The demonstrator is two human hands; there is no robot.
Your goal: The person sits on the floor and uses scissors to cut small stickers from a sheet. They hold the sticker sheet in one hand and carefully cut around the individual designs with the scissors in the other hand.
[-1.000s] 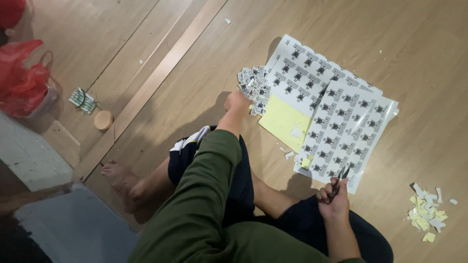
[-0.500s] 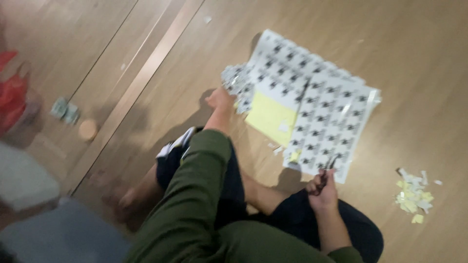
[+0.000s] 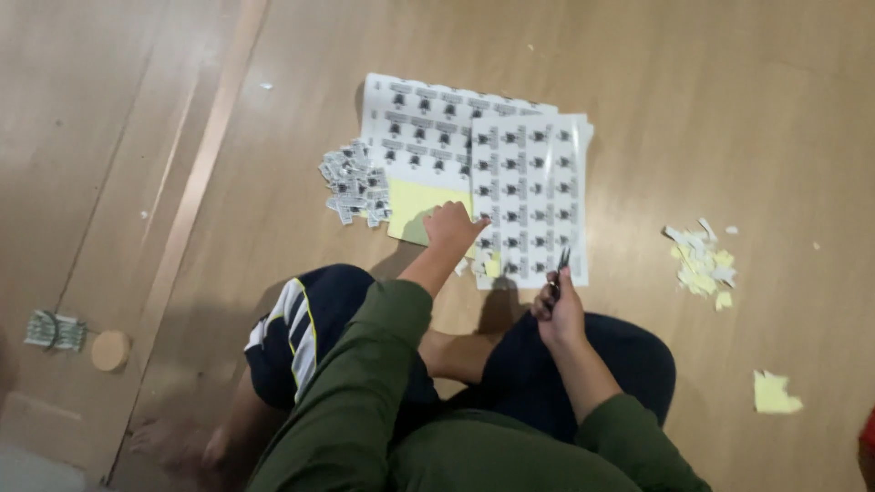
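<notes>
One view only, from the head, looking down at a person seated cross-legged on a wood floor (image 3: 711,109); two printed sheets (image 3: 529,182) lie overlapped in front of the knees, each a grid of small black-and-white labels, with a yellow sheet (image 3: 415,205) showing from under their near left edge; the left hand (image 3: 453,228) rests on the papers where yellow meets white, fingers curled down and pressing, gripping nothing that I can make out; the right hand (image 3: 558,305) is closed around small scissors (image 3: 560,266), whose blades point up at the near edge of the right sheet, and whether they are parted is too small to tell; a pile of cut labels (image 3: 355,182) sits just left of the sheets, touching the yellow one; a heap of scraps (image 3: 702,260) lies well to the right, and a lone yellow scrap (image 3: 775,394) nearer the right knee; far left are a small round disc (image 3: 110,350) and a little bundle (image 3: 53,330) beside it; judging by this, the cutting is only partly done: one modest pile is finished, while both sheets look nearly whole, so most labels remain uncut.
</notes>
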